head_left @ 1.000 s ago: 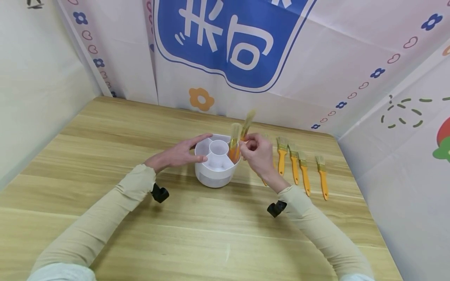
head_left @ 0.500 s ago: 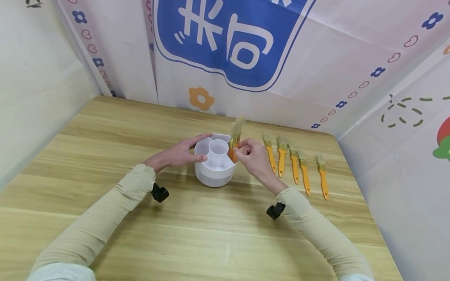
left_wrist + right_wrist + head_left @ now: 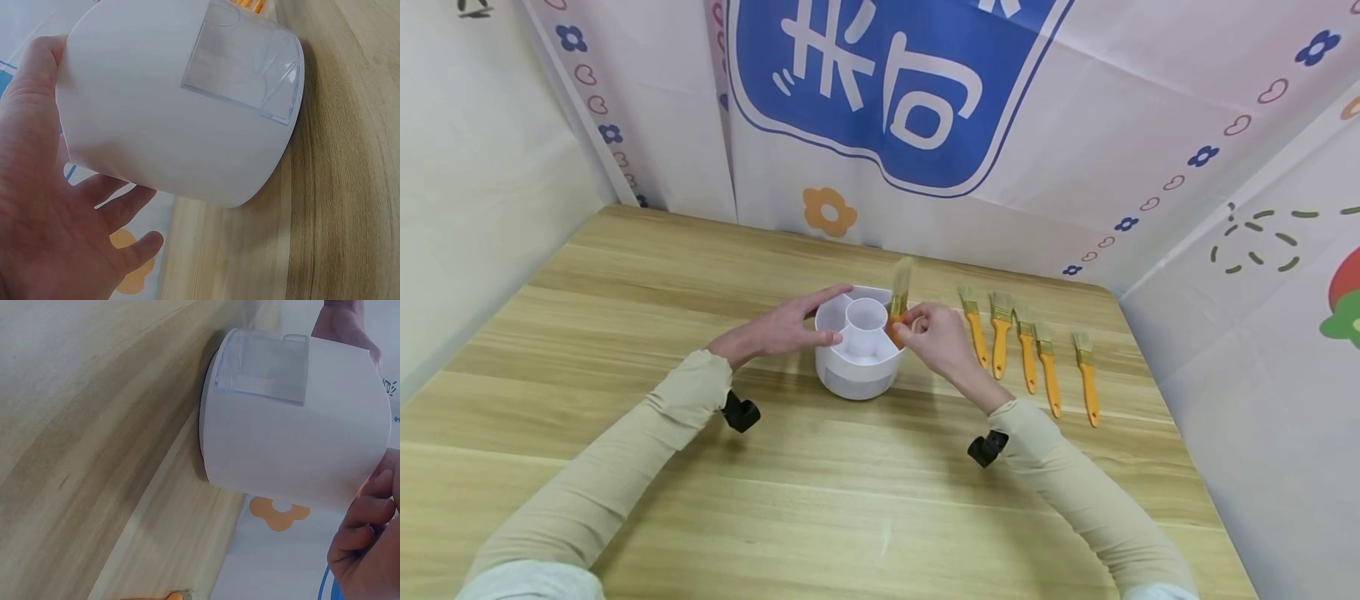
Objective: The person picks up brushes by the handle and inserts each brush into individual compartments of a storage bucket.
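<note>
1. Organizer (image 3: 857,382) — white, rounded at the front, divided inside — stands upright on the wooden tabletop (image 3: 820,500), in the same spot as a second ago; a round cup (image 3: 867,314) sits in its middle.
2. The right hand (image 3: 943,337) pinches a held brush (image 3: 905,271) between thumb and index finger at the right-hand compartment, bristles up and handle down. In the earliest frame it is higher and further right, its bristles apart from those of the second brush (image 3: 895,308); now it is lower, and the two overlap so closely that they are hard to tell apart.
3. The left hand (image 3: 775,331) is where it was, at the left side — fingers spread, thumb at the near rim, a fingertip at the far one.
4. Five brushes (image 3: 1028,358) lie to the right on the tabletop, orange handles towards the person. The leftmost, partly behind the right hand a second ago, now shows whole; the others are unmoved.
5. The left wrist view shows a clear pocket (image 3: 244,69) on the outer wall. In the right wrist view the right hand's other fingers bend beside the rim.
6. A printed backdrop (image 3: 1037,125) hangs behind.
</note>
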Tool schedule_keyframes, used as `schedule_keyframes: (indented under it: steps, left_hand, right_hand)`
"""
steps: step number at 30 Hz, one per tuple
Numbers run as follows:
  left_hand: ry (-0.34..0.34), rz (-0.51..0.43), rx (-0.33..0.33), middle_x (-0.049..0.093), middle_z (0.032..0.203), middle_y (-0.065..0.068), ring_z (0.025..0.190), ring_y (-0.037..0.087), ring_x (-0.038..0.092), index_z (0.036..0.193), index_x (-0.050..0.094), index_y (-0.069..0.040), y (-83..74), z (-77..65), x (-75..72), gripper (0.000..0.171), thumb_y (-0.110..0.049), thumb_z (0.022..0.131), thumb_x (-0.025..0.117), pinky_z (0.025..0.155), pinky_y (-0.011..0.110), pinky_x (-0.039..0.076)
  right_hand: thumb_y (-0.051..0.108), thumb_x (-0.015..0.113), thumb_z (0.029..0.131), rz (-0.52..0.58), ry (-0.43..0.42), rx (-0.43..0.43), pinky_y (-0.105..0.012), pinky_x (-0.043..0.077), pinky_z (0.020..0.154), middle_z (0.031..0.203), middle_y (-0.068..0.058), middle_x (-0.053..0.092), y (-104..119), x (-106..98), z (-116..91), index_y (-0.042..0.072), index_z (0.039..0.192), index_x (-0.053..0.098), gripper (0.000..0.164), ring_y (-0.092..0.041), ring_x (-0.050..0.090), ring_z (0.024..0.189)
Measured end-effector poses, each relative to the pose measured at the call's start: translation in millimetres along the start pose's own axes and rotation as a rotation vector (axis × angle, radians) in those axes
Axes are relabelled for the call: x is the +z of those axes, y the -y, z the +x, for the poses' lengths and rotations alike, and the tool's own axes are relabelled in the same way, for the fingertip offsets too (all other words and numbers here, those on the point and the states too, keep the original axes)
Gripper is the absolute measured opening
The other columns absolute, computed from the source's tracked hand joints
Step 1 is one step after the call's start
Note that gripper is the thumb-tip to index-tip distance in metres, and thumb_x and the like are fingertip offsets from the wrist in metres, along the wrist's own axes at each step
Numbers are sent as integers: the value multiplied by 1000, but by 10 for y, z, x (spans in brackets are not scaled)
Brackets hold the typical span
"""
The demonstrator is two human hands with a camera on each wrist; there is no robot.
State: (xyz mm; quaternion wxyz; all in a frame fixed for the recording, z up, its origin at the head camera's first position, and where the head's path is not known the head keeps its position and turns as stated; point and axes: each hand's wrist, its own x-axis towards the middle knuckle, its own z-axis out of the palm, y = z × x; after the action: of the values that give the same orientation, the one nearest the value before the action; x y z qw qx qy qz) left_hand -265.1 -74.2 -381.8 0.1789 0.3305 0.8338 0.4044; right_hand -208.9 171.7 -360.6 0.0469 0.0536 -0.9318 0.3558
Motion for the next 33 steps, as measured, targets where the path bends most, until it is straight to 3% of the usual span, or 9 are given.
schedule_keyframes:
  steps: [10, 16, 23, 29, 33]
  left_hand:
    - [-3, -6, 1, 29, 152, 12, 139, 35, 31, 150, 18, -31, 8, 5, 2, 77, -37, 87, 62, 111, 57, 28]
    - [-1, -7, 1, 30, 152, 12, 139, 36, 30, 150, 18, -31, 19, 8, 1, 77, -37, 87, 62, 110, 59, 27]
    - [3, -6, -1, 31, 152, 12, 139, 36, 30, 150, 18, -31, 25, 16, 11, 76, -38, 87, 62, 110, 59, 28]
    - [2, -14, 5, 29, 152, 12, 140, 36, 29, 150, 18, -30, 27, 18, 15, 77, -37, 87, 62, 111, 59, 27]
    - [-2, -11, 13, 29, 153, 13, 139, 36, 30, 150, 17, -29, 29, 20, 12, 77, -36, 88, 62, 111, 59, 27]
  right_hand:
    - [22, 65, 84, -97, 58, 18, -20, 31, 43, 53, -2, 54, 81, -35, 7, 2, 91, 70, 22, -10, 42, 47]
    - [29, 67, 83, -179, 86, 18, -19, 39, 50, 73, -7, 71, 143, -66, 29, 6, 82, 73, 24, -13, 56, 62]
    - [32, 67, 83, -180, 101, 49, -20, 41, 52, 79, -6, 72, 140, -71, 18, 8, 83, 73, 25, -15, 59, 67]
    - [30, 67, 83, -139, 60, 56, -20, 39, 47, 77, -10, 71, 121, -90, 1, 4, 91, 71, 27, -14, 55, 59]
    - [28, 68, 84, -112, 47, 50, -19, 32, 42, 65, -8, 66, 110, -105, -5, 2, 96, 69, 29, -10, 47, 48]
